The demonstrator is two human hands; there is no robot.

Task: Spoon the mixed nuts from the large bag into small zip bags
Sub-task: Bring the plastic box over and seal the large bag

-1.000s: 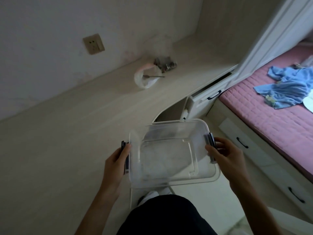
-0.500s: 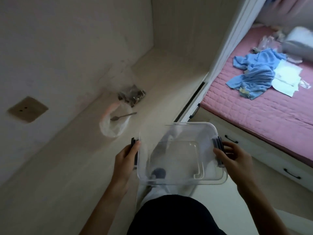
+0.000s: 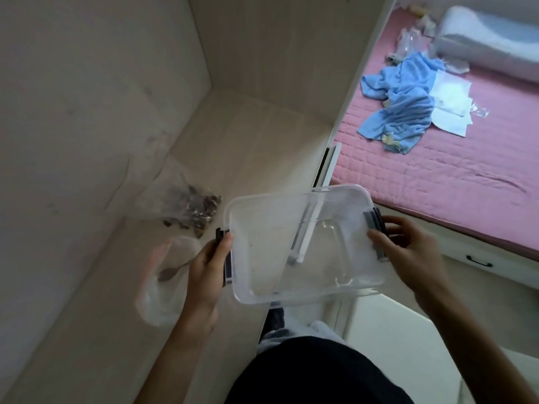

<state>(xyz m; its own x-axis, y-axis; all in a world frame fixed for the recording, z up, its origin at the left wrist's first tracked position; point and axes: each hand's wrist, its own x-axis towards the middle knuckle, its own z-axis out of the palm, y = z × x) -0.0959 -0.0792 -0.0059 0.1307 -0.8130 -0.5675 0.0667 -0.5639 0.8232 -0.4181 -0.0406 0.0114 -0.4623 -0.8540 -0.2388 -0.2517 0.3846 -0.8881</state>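
Gripping a clear box (image 3: 303, 246) by its end latches, left hand (image 3: 208, 272) and right hand (image 3: 411, 252). Held over the tabletop (image 3: 248, 141) edge. Beside it, a bag of nuts (image 3: 189, 208).

Head view of the wearer's own body. Both forearms are bare, with no sleeve reaching into view, and neither wrist shows a watch or band. The left hand (image 3: 208, 275) and the right hand (image 3: 414, 252) are bare, without gloves; no rings can be made out. A plain black garment (image 3: 315, 374), unmarked, covers the torso at the lower edge.
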